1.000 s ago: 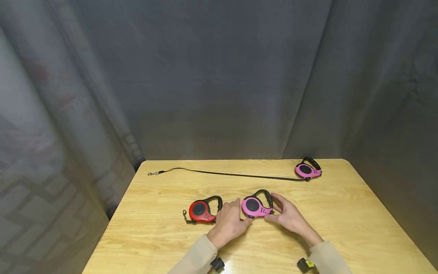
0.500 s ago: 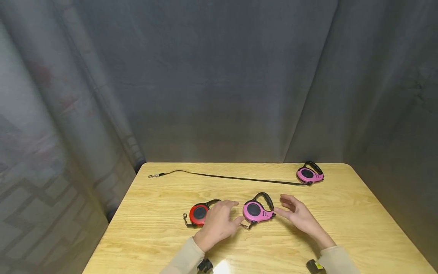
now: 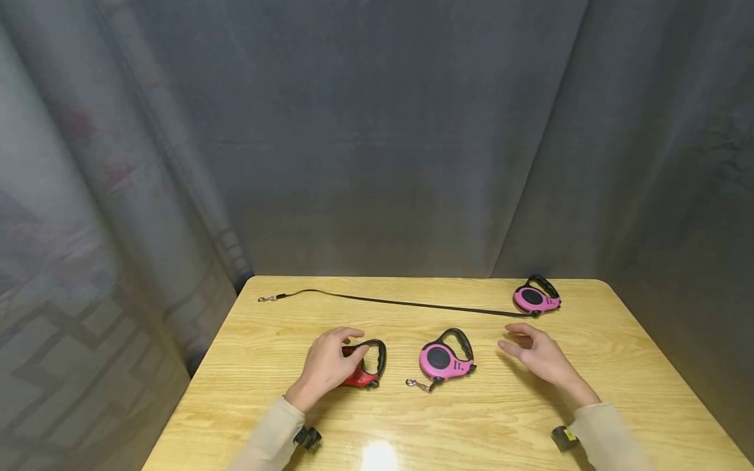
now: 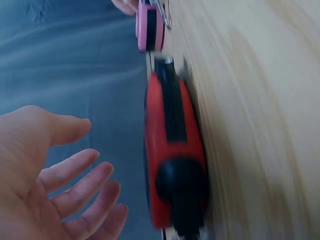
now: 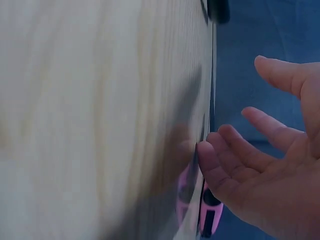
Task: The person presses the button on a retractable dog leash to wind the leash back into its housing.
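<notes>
My L hand (image 3: 326, 364) is hovering over red leash (image 3: 362, 377), partly hiding it fr. above; thumb is standing apart fr. loosely bent fingers. My R hand (image 3: 543, 356) is hanging above table (image 3: 501, 418), R of near pink leash (image 3: 440, 358); thumb & fingers also apart. Near pink leash is lying betw. hands. Far pink leash (image 3: 535, 299) is sitting back R, black cord (image 3: 400, 302) running L.

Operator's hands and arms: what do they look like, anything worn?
Left hand and right hand ungloved. Beige long sleeves. Small dark device by each cuff; the right one carries a yellow patch.
</notes>
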The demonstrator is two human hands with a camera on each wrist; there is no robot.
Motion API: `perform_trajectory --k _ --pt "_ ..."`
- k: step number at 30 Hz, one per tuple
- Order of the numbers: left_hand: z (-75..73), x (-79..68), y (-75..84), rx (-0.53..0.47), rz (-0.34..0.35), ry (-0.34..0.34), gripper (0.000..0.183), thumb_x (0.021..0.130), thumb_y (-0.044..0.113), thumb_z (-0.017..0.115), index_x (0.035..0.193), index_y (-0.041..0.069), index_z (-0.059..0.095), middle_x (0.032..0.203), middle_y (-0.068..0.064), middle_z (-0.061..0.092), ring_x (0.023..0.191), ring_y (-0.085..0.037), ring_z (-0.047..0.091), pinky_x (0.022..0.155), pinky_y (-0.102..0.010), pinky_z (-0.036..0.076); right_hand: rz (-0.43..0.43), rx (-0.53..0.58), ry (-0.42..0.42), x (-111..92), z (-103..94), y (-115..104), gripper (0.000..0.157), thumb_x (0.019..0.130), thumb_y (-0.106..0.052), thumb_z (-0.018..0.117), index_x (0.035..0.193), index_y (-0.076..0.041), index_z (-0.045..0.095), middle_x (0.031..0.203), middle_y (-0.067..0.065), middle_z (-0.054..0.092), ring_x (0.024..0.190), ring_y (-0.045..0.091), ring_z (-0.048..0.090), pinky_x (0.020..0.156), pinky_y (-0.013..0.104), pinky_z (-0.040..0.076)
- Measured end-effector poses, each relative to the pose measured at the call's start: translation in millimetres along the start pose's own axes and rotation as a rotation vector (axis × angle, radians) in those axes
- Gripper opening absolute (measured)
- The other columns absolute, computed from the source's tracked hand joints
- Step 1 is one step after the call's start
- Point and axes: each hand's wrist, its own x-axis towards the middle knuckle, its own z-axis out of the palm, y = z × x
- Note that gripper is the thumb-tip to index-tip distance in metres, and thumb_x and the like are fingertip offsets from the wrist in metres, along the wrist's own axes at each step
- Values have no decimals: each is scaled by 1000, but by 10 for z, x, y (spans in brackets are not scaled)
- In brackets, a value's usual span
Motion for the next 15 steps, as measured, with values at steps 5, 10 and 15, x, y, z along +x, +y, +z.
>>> perform_trajectory --k 5,10,15 --pt "-124 15 -224 -43 -100 23 25 97 25 78 119 14 81 116 -4 80 99 -23 74 77 -41 57 -11 -69 33 29 -114 93 66 104 -36 71 148 8 53 146 34 59 130 54 61 103 64 52" --pt "-201 18 -396 -52 -153 34 24 96 26 80 118 16 81 114 0 81 99 -22 75 79 -41 58 -7 -113 37 64 -210 182 67 104 -37 70 149 9 51 145 35 59 130 56 60 102 66 52" --pt "-273 42 -510 -38 -172 43 26 96 26 80 118 14 81 112 -4 81 96 -23 75 78 -42 58 -6 -156 55 99 -311 268 65 105 -35 68 147 12 51 143 38 59 129 58 58 101 67 51"
